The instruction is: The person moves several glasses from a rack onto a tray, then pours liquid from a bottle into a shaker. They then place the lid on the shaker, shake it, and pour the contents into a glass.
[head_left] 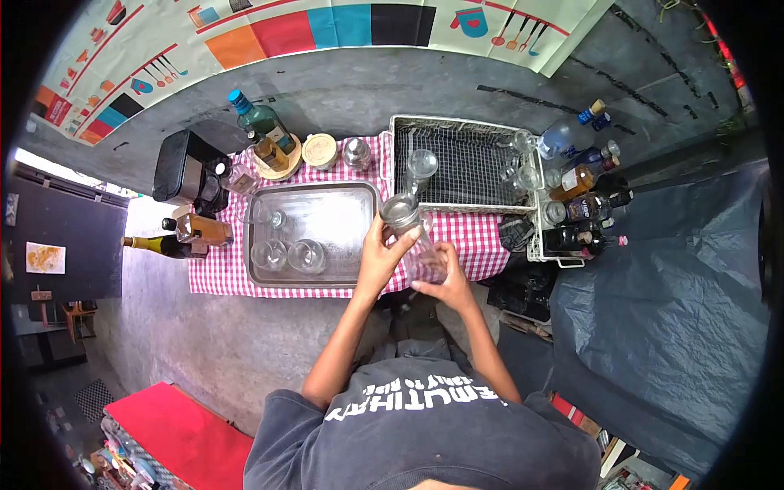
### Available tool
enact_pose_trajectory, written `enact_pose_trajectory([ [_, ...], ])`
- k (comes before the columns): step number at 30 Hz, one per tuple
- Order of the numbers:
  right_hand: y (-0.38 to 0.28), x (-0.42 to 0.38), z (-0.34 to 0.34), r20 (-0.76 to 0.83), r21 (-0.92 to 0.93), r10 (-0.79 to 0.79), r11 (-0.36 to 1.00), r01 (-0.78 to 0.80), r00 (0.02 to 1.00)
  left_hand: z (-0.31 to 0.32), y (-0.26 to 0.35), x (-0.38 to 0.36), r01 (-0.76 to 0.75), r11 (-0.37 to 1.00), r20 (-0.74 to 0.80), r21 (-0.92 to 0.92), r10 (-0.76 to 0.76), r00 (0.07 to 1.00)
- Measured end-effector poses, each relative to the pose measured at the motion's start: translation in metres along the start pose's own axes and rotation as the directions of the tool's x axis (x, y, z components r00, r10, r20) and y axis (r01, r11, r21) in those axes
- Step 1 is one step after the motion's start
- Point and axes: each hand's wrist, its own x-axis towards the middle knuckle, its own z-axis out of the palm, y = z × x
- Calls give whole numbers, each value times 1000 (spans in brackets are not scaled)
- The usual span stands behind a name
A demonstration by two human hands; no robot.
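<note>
I hold a clear glass carafe [423, 260] tilted over the table's front edge. My left hand [382, 255] is closed round its neck, just below the wide flared mouth. Lower down, the fingers of my right hand [449, 282] are wrapped round the body. Just beyond the mouth, a similar clear glass vessel [421, 165] stands at the left side of a white wire crate [465, 124] with a dark mesh floor. Left of my hands lies a metal tray [347, 224] with several clear glasses [307, 256] on it.
A red-checked cloth [469, 237] covers the table. Bottles [265, 122] and a lidded jar [319, 151] stand at the back left, beside a metal shaker [357, 153]. Several more bottles [576, 181] fill a rack on the right. Glasses [527, 175] sit in the crate's right end.
</note>
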Motion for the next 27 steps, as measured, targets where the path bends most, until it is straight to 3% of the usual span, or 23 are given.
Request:
enact_pose_trajectory([
  [4,15,-27,2,2,-26,27,999,-27,1000,-1,-11,-27,38,996,34,82,-41,999],
  [6,20,-41,5,-39,71,64,996,-61,997,0,-13,-42,82,993,72,83,-88,994],
  [10,22,-70,14,-142,13,40,999,-39,989,0,-18,-70,100,995,93,8,-100,991],
  [12,20,-83,21,-139,39,77,997,-73,987,-4,-22,-80,77,995,99,71,-84,992],
  [14,24,-93,32,-195,91,102,992,-86,976,-7,-24,-91,123,992,99,-1,-122,988],
  [20,13,-98,47,-110,210,83,976,-59,990,-21,-19,-115,94,994,-61,-56,-97,993],
  [22,10,-94,55,-111,266,41,964,-11,993,-28,-14,-117,97,972,-165,-214,-134,977],
  [27,4,-74,77,-101,324,-29,944,61,994,-50,-2,-111,63,964,-247,-259,-129,961],
])
